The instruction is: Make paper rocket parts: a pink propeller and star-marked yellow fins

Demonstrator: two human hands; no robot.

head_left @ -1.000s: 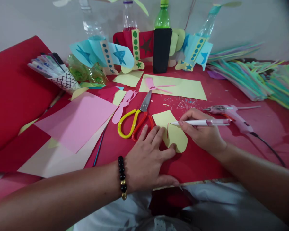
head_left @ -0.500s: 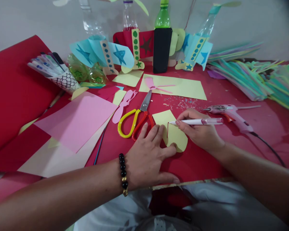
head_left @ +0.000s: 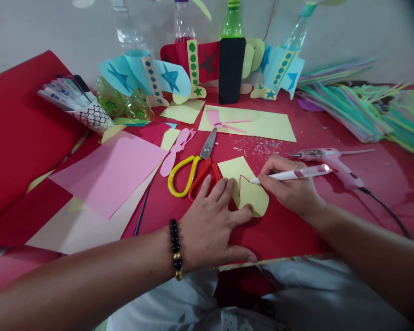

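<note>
A small piece of pale yellow paper [head_left: 232, 165] lies on the red table near its front edge, with a dark red angled line drawn on it. My left hand [head_left: 212, 220] rests flat with fingers spread, some fingertips pressing the paper's left and lower part. My right hand [head_left: 291, 186] pinches a white marker pen [head_left: 283, 175], its tip touching the paper at the end of the line. Yellow-and-red-handled scissors [head_left: 193, 170] lie just beyond my left fingers, the red handle partly behind them.
A pink glue gun [head_left: 338, 165] with a black cord lies to the right. Pink paper [head_left: 110, 170] and other sheets spread at left, beside a pen cup [head_left: 91, 115]. Decorated bottles and a black phone [head_left: 231, 71] stand behind. Pipe cleaners [head_left: 345, 110] are piled at back right.
My right hand has moved the marker a little to the right and down. The drawn line now has a second slanting stroke. My left hand stays in place.
</note>
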